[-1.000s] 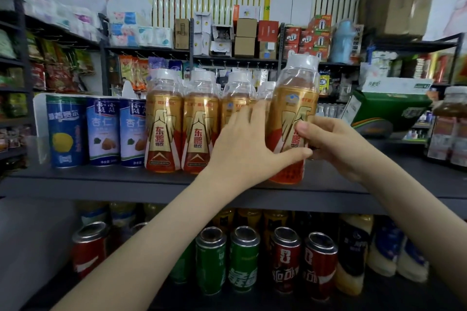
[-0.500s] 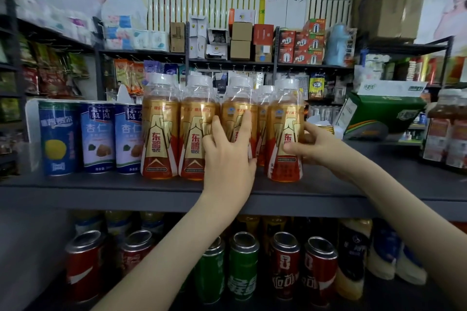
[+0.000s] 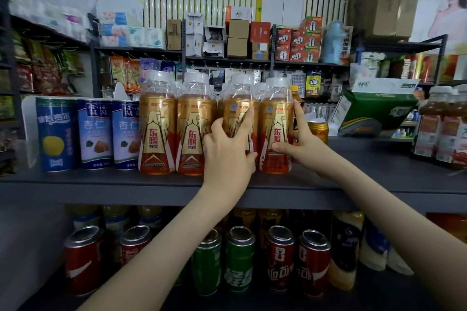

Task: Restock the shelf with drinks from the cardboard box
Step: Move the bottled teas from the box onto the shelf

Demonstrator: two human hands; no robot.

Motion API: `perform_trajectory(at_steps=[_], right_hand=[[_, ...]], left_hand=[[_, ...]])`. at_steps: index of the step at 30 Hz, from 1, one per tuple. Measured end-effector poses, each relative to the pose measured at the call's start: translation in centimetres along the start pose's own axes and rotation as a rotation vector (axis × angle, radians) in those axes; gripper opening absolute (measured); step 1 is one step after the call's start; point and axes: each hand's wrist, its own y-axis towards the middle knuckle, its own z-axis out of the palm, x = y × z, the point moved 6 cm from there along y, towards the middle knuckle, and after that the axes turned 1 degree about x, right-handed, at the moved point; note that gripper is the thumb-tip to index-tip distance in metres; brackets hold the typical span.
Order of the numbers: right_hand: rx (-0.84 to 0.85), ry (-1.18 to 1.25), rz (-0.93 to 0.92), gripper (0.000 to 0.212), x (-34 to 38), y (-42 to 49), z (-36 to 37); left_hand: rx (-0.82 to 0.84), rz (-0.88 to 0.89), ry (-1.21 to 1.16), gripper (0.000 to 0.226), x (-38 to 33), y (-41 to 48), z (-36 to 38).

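L hand (image 3: 227,151) wraps the third bottle (image 3: 236,108), index up its front. R hand (image 3: 303,146) pinches the end bottle (image 3: 275,118), thumb across the label, index up its 3 o'clock side. It stands on the shelf (image 3: 101,179), touching its neighbour. I'd square it w/ the row, label out, then release gently.
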Motion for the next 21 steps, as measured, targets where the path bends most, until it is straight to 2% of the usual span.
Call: perform_trajectory(at_steps=[17,19,21], right_hand=[[0.061,-0.051,0.058,0.103,-0.6,1.8,0.9],[0.022,-0.134,0.01,0.104,0.1,1.6,0.9],[-0.041,-0.332,-0.113,0.113,0.9,1.2,1.0]], left_hand=[[0.01,0.033,0.028,0.077,0.1,0.1,-0.3],[0.019,0.051,0.048,0.075,0.2,0.1,-0.4],[-0.027,0.105,0.093,0.072,0.4,-0.2,-0.9]])
